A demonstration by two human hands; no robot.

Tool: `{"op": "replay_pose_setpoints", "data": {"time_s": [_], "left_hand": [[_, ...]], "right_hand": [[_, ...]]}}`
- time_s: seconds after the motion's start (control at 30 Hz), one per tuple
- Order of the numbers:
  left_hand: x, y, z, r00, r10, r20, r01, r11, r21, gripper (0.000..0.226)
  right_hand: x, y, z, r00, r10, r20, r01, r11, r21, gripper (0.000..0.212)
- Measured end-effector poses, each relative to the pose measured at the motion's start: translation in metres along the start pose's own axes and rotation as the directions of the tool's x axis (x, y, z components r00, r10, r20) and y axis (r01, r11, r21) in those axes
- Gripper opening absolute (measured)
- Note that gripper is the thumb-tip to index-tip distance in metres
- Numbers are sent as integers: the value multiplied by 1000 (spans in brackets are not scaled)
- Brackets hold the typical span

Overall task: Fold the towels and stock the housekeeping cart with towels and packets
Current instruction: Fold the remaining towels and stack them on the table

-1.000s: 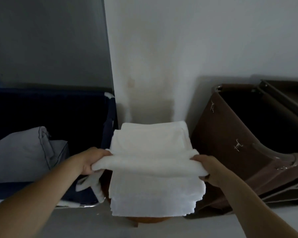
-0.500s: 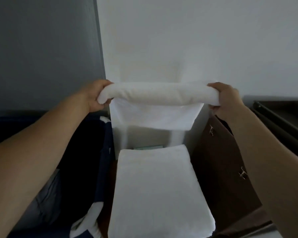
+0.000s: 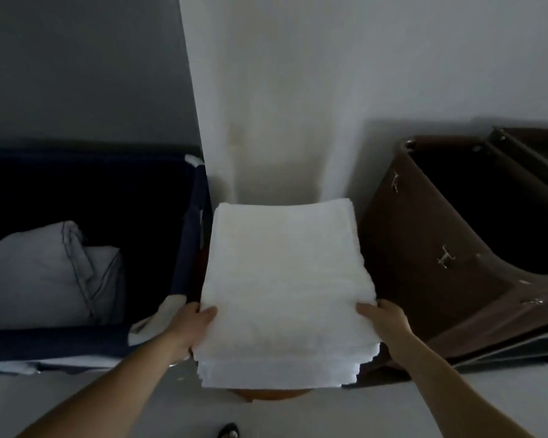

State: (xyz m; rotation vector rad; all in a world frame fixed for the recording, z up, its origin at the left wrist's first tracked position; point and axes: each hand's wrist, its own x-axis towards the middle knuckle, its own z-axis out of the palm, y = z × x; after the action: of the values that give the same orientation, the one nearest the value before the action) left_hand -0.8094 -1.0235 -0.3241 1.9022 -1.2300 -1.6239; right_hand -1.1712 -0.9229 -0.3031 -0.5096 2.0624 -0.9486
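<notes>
Nearest to us, at the bottom edge, a dark shoe tip [image 3: 228, 433] shows on the pale floor [image 3: 76, 393]. Our two bare forearms reach forward from there. Our left hand [image 3: 193, 325] clasps the near left corner of the stack of folded white towels [image 3: 285, 279]: its thumb lies on top and the other fingers curl out of sight down the side. Our right hand [image 3: 384, 322] grips the near right corner in the same way, thumb on top and fingers hidden below the edge. The stack sits between the hands on a round orange-brown support [image 3: 272, 394], of which only the front rim peeks out. Just to the left stands a dark blue bin [image 3: 189, 248] with crumpled grey-white linen [image 3: 45, 273] inside. Just to the right leans a brown cart [image 3: 424, 241] with metal clips on its side. Behind it all rise a white wall [image 3: 329, 90] and, farther left, a grey panel [image 3: 76, 74].
</notes>
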Motion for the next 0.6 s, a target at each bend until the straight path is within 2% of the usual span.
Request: {"op": "replay_pose_setpoints", "data": {"time_s": [0.1, 0.2, 0.27, 0.33, 0.47, 0.53, 0.6], "left_hand": [[9, -11, 8, 997, 24, -77, -20, 998, 61, 39], [11, -7, 12, 980, 104, -169, -69, 977, 203, 40], [11, 2, 14, 959, 166, -229, -107, 962, 250, 39], [6, 19, 16, 935, 231, -268, -162, 953, 254, 38], [1, 36, 4, 857, 380, -348, -308, 920, 244, 34], [4, 17, 1, 855, 378, -356, -307, 921, 241, 32], [10, -14, 9, 902, 297, -315, -212, 937, 277, 33]], "right_hand": [[6, 4, 2, 1000, -24, 11, 25, 996, -90, 40], [7, -10, 7, 1000, -12, 16, 14, 986, -167, 63], [7, -23, 10, 1000, 4, 13, -1, 983, -181, 70], [9, -38, 10, 998, -58, -9, 55, 976, -212, 61], [3, -54, 1, 943, -319, -95, 301, 939, -167, 35], [0, -38, 4, 945, -315, -89, 293, 935, -200, 33], [-1, -10, 14, 982, -191, -13, 175, 925, -338, 42]]}}
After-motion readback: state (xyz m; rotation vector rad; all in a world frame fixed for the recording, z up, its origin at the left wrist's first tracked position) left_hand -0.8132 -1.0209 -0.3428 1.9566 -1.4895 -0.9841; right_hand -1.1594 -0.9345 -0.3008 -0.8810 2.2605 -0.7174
